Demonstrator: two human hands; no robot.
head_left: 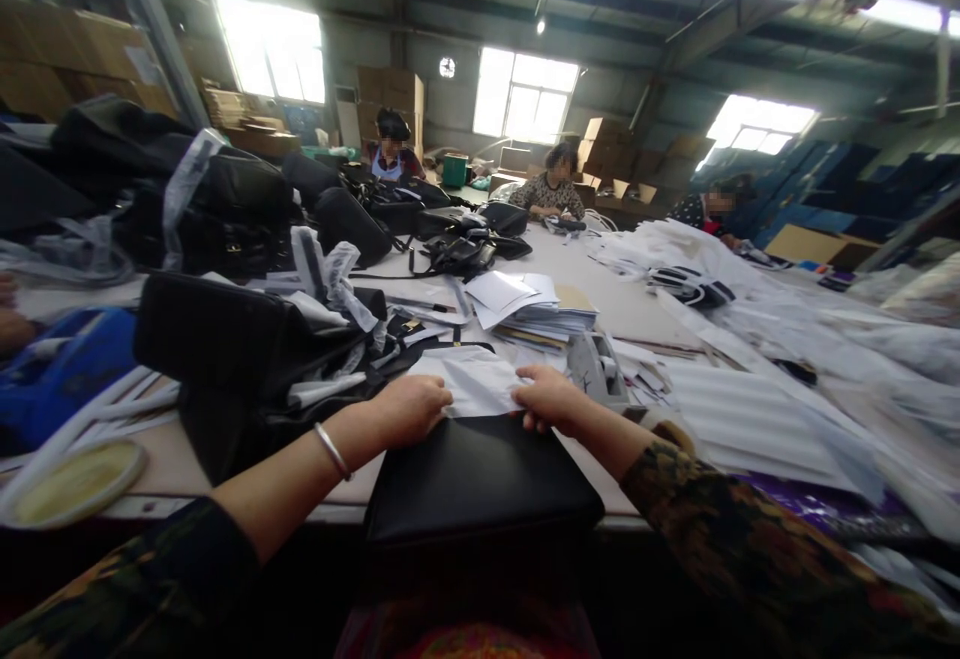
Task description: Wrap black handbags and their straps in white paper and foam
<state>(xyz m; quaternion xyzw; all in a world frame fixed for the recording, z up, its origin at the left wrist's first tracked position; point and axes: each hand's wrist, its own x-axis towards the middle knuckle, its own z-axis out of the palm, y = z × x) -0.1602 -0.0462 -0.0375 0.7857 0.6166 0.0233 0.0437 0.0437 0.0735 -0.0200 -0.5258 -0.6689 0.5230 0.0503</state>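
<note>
A white sheet of thin paper [480,384] is stretched between my two hands over a black leather-like bag [487,479]. My left hand [416,407] pinches the sheet's left edge, its fingers closed. On the other side my right hand [547,399] grips the right edge, thumb on top and some fingers underneath, close to the bag. The bag lies flat at the table's front edge, its smooth side up. Its far end is partly covered by the sheet.
Left stands another black bag [217,339] with white wrapped straps. Beyond my hands lies a paper stack [525,304], with a grey tape dispenser [596,364] nearby. White foam sheets [757,409] cover the right side. A yellow round lid [79,479] sits front left. Several co-workers sit farther back.
</note>
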